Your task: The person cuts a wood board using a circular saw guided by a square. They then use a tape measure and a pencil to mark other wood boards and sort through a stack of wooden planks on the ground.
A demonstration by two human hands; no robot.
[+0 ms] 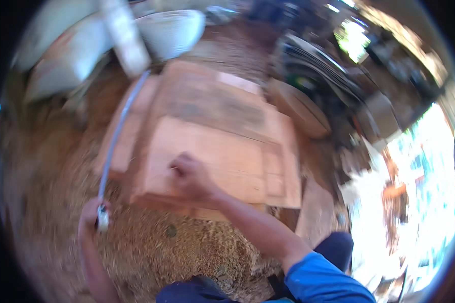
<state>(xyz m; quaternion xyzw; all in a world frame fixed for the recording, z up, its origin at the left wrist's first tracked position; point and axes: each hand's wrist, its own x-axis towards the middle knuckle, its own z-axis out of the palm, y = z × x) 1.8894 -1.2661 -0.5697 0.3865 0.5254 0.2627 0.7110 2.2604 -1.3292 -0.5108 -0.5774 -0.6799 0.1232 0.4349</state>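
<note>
In the head view, grips at lower left, with the left hand, the pale-and-dark case of a tape measure, with fingers wrapped around it. Drawn out from the case, runs as a thin bluish blade up and slightly rightward over a narrower reddish board, as far as the upper left of a stack of wooden panels. Cannot tell, through the blur, whether touching the wood along the way. Over the near left part of the stack, in the middle of the view, holds out the right hand with fingers curled into a loose fist; cannot tell whether pinching anything small inside, nor whether resting on the top panel or just above. Behind that hand, reaches in from lower right with a bare forearm below a blue sleeve. Beneath and around the stack, spreads out as brown, crumb-strewn ground. At upper left, beyond the stack, bulge pale sacks near an upright white plank. Right of the stack, leans close by with a rounded brown edge: another panel.
</note>
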